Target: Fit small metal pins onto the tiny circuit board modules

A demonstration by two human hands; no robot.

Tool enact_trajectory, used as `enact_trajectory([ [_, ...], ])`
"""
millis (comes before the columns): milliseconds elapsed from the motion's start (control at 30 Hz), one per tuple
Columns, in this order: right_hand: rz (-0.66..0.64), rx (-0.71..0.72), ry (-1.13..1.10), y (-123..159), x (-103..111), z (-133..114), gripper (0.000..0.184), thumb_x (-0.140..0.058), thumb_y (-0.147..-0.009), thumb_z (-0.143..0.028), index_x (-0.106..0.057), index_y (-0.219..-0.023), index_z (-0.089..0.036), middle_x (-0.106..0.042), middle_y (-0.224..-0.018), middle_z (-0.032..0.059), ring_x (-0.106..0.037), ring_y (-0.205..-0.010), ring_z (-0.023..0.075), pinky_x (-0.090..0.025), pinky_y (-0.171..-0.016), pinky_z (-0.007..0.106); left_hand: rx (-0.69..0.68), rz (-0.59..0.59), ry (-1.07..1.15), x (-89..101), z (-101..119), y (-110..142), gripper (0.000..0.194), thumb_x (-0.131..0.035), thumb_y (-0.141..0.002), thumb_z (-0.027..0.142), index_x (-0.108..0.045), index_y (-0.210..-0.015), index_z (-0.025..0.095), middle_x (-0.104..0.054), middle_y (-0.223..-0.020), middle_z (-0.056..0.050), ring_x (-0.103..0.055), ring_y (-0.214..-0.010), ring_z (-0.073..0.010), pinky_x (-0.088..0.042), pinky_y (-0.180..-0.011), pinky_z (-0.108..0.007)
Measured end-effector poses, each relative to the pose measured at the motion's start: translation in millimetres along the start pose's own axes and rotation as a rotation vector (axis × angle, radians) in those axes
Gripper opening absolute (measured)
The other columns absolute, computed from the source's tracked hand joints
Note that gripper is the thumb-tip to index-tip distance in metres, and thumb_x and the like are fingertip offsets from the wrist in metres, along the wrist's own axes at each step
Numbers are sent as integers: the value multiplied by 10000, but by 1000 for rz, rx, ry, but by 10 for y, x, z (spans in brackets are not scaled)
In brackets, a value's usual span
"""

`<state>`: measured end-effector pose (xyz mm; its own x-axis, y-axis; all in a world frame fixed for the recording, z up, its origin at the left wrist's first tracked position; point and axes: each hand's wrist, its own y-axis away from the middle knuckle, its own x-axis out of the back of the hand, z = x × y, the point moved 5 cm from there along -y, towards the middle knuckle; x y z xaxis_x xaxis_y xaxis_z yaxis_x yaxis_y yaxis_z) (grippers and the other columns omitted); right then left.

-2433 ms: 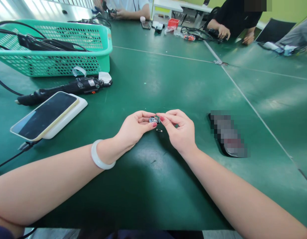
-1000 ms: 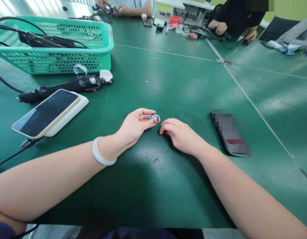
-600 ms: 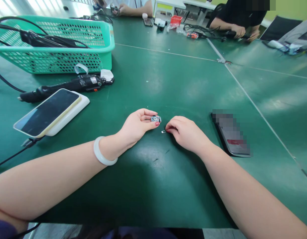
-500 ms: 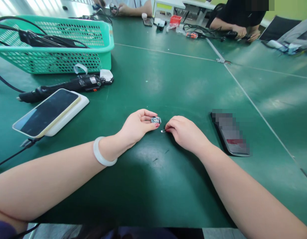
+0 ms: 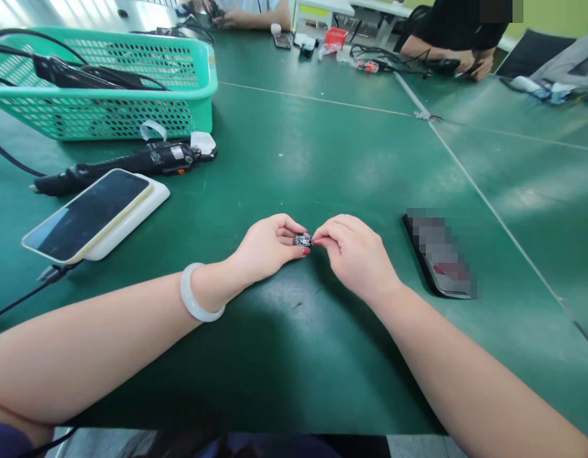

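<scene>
My left hand point(image 5: 267, 247) pinches a small dark circuit board point(image 5: 303, 240) between thumb and fingertips, just above the green table point(image 5: 294, 356). Light markings show on the board's face; finer detail is too small to read. From the other side, the closed fingertips of my right hand point(image 5: 353, 245) meet the board's right edge. The small flat silvery piece that these fingers held a moment ago is hidden now, between the fingertips and the board.
A green basket point(image 5: 131, 117) with black tools stands at the far left. Before it lie a black electric screwdriver point(image 5: 145, 162) and a phone point(image 5: 91, 213) on a white block. Another phone point(image 5: 441, 254) lies to the right. Two people work across the table.
My right hand has brought the small silvery piece up and left to the board's right edge. My left hand has shifted slightly right and down with the board.
</scene>
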<state>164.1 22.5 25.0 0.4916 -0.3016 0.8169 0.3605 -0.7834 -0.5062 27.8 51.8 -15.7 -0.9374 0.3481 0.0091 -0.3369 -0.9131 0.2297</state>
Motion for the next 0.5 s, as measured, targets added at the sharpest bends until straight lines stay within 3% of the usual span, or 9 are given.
enact_trajectory([
  [500,-47,-9,-18,-5,-66,-12,207,-487,-876,-101,-635,-765,-191,-662,-803,53,-583,-793,187,-506,-763,335,-13,-10,-32,4,-3,4,243,-752,-657,107,-606,-846,152,-727,-823,-52,-700,-817,-161,-541,-843,-354],
])
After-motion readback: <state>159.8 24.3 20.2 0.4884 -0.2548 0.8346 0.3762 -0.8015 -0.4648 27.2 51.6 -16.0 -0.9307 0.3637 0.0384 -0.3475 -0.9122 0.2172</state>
